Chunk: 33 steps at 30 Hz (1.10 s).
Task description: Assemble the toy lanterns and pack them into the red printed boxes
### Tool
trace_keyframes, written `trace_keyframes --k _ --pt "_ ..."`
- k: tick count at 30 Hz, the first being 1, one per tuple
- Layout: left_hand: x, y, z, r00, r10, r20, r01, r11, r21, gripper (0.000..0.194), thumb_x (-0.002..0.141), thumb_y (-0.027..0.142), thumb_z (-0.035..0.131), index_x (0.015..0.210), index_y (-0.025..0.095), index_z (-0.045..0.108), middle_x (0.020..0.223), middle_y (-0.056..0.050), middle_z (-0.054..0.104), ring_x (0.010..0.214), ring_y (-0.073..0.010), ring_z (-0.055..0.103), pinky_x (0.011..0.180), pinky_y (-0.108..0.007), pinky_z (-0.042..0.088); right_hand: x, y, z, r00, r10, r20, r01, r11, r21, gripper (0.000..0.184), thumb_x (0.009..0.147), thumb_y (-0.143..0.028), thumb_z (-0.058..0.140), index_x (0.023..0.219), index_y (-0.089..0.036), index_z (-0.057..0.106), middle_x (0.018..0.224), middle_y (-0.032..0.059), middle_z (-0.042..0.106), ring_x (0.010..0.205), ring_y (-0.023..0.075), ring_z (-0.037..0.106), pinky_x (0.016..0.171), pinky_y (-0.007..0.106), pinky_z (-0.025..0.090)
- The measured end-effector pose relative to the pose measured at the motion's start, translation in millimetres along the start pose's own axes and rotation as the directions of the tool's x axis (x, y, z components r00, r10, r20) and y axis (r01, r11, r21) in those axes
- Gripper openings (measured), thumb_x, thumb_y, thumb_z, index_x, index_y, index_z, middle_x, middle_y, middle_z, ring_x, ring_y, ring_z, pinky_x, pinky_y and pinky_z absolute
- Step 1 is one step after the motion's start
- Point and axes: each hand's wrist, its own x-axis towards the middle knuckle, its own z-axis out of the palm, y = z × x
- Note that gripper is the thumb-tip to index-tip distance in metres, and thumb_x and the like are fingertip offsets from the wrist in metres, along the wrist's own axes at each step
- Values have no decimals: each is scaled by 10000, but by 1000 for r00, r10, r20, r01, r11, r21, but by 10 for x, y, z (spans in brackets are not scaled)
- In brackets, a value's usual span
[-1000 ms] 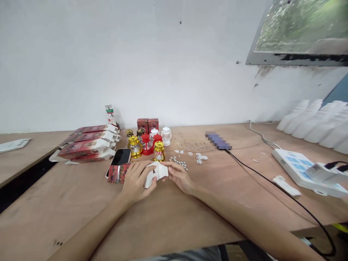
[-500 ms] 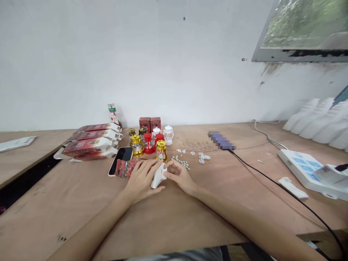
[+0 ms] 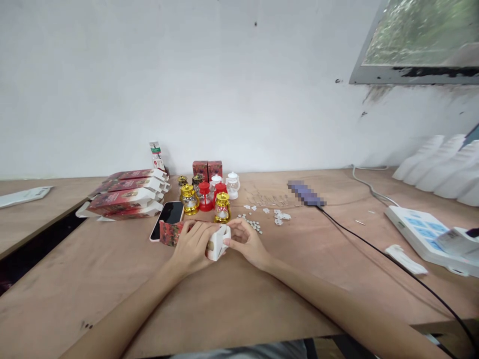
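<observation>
Between my hands lies a red patterned carton [image 3: 169,233] on its side, its white end flaps facing right. My left hand [image 3: 190,248] wraps over its middle and grips it. At the white end, my right hand [image 3: 247,243] pinches a flap between thumb and fingers. Just beyond my hands stand several small lanterns: a gold lantern [image 3: 222,208] nearest, another gold lantern [image 3: 190,200], a red lantern [image 3: 205,197] and a white lantern [image 3: 232,186]. Small round batteries or discs [image 3: 254,225] lie to the right of them.
Flattened red cartons [image 3: 123,197] are stacked at left, beside a phone [image 3: 166,219]. Two closed red boxes [image 3: 207,169] stand by the wall. White plastic pieces [image 3: 280,217], a blurred purple device [image 3: 305,193] with a black cable, and a white power strip [image 3: 422,234] lie rightward.
My left hand has turned the carton, so its white end shows more openly. The left thumb has tucked under it. My right fingers stay at the flaps.
</observation>
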Motion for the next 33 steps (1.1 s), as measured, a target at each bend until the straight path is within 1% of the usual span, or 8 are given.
trace_keyframes --k 13,17,19,22,25,28,30,33 --pt "-52 103 11 988 58 -146 -68 996 -65 417 767 216 601 1154 188 450 995 -97 674 935 -214 620 839 -368 405 17 46 -43 961 -34 274 0 992 123 673 593 -527 761 1159 -257 517 1062 33 602 886 144 580 754 267 489" --pt "-72 118 -12 965 133 -226 -138 990 -6 514 761 444 631 1183 206 459 1037 -96 633 1030 -244 572 958 -424 342 -7 -6 -1 958 -162 236 142 985 98 581 602 -471 780 1100 -296 539 1063 18 611 908 151 596 754 271 510" --pt "-75 114 -31 960 86 -265 -93 996 -14 588 757 630 515 1183 225 492 1161 -120 553 1137 -294 496 1014 -492 276 -12 -30 -6 942 -286 178 287 958 22 572 614 -475 771 1105 -310 527 1140 35 582 1000 180 591 787 302 526" --pt "-60 86 -49 925 -148 -351 100 983 -152 657 765 693 386 1222 234 495 1316 -133 379 1250 -350 356 1018 -536 277 -4 -62 -70 829 -529 182 559 772 -302 444 736 -357 713 1140 -333 531 1304 61 471 1199 228 491 907 387 501" --pt "-35 49 -47 862 -378 -339 250 897 -366 715 751 645 483 1329 240 369 1305 -130 356 1223 -331 381 953 -491 388 21 -77 -150 587 -688 427 754 274 -596 407 764 -160 675 1108 -359 587 1318 51 466 1304 267 363 984 465 449" --pt "-13 27 -39 807 -564 -176 415 753 -511 762 743 486 611 1378 268 251 1294 -112 388 1136 -260 475 900 -406 454 40 -59 -174 394 -634 665 809 -105 -579 422 754 -141 679 1096 -375 597 1240 49 534 1278 261 386 962 447 481" --pt "2 2 -39 741 -665 -89 524 657 -543 745 733 372 644 1367 275 264 1268 -94 428 1104 -229 504 899 -378 460 45 -40 -167 367 -597 713 824 -146 -547 399 793 -185 642 1129 -385 567 1212 48 548 1236 238 436 920 400 514" --pt "22 -81 -50 698 -715 -34 579 592 -561 673 706 313 660 1305 258 359 1190 -74 484 1095 -225 517 887 -361 468 77 -42 -175 474 -655 589 779 1 -626 440 859 -174 525 1257 -347 457 1217 83 530 1191 220 482 893 385 520"
